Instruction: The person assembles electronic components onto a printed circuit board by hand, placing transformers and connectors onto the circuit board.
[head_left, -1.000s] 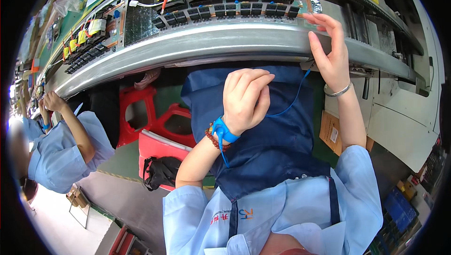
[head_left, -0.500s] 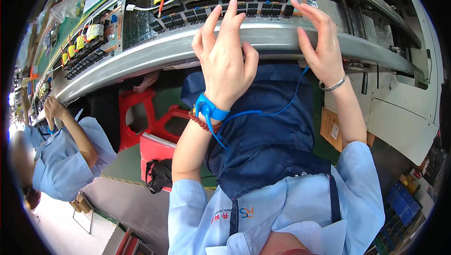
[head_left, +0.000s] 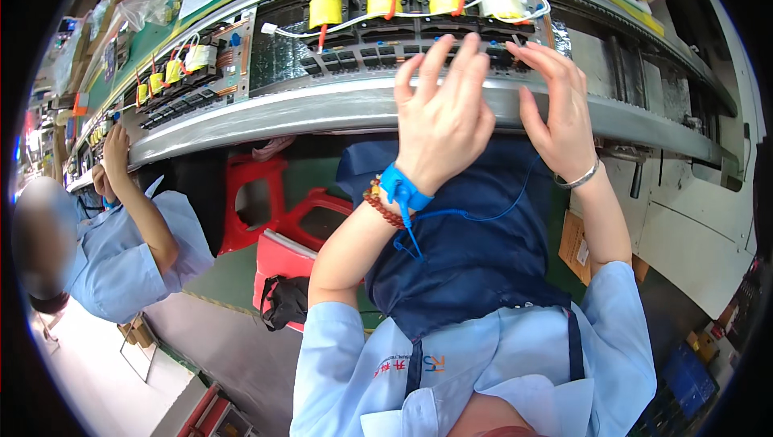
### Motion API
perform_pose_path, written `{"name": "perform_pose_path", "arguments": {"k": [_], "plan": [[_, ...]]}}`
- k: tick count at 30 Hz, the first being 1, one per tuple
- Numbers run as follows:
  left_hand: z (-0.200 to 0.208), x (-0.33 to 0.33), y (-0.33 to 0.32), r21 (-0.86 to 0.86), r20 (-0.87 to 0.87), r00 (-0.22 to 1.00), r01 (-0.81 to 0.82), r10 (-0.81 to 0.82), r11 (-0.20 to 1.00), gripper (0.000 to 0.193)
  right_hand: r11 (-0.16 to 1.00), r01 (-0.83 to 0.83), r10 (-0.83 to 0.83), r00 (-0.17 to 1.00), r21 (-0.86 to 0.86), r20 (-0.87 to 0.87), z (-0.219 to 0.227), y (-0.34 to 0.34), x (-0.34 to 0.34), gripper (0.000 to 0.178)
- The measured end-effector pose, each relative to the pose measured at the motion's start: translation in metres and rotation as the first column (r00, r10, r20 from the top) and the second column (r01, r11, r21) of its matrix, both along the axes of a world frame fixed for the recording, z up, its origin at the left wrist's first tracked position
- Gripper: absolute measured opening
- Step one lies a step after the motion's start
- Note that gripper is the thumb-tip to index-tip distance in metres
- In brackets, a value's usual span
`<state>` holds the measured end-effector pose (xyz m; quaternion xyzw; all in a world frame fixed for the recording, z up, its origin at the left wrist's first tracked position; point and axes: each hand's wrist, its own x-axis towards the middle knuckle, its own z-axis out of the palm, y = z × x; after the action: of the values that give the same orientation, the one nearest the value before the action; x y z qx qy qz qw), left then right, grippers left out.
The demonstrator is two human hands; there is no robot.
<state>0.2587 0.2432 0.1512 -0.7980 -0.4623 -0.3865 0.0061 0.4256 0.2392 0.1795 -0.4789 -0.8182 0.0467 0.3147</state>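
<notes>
Board (head_left: 546, 28) at the fingertips

The metal rail (head_left: 322, 111) runs crosswise beneath both hands' fingers; a dark apron (head_left: 459, 260) hangs on the near side of it. A co-worker (head_left: 141, 252) sits far to the left of the fingers. The board lies just beyond the rail, partly under the left fingertips, with its right end near the right fingertips. A second board (head_left: 193, 86) lies well to their left. The left hand (head_left: 445, 119), palm down, has its fingers extended and moderately spread, thumb apart; contact with the black parts (head_left: 346, 60) cannot be told. The right hand (head_left: 561, 119) has a wide gap between thumb and forefinger; nothing is seen held. Three yellow coils (head_left: 445, 0) and a paler coil (head_left: 501, 6) stand in a row beyond the fingers. Behind the left fingers, a blue strap (head_left: 405, 189) rings the wrist; behind the right, a bangle (head_left: 578, 178). Beyond the fingertips, a white lead (head_left: 541, 0) crosses the coils, ending leftward in a connector (head_left: 268, 28).
</notes>
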Motion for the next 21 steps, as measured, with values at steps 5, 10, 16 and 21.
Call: {"name": "perform_pose_path", "arguments": {"k": [5,10,16,21], "plan": [[0.004,0.012,-0.003,-0.061,-0.023,0.999,0.047,-0.048,0.997,0.037,1.0,0.018,-0.018,0.999,0.005,0.033,0.001,0.002,-0.001,0.041],[0.003,0.016,-0.001,-0.04,0.006,1.0,0.024,-0.024,0.999,0.036,0.999,0.034,-0.033,0.997,-0.016,0.064,0.002,0.003,0.0,0.042],[0.021,-0.009,-0.017,-0.084,0.074,0.996,0.059,-0.052,0.995,0.039,1.0,0.01,-0.01,1.0,-0.004,-0.005,0.008,-0.002,0.002,0.04],[0.013,-0.075,-0.028,-0.027,0.077,0.978,-0.193,0.195,0.981,0.028,1.0,0.009,-0.008,0.981,0.004,-0.193,0.007,-0.009,0.019,0.033]]}}
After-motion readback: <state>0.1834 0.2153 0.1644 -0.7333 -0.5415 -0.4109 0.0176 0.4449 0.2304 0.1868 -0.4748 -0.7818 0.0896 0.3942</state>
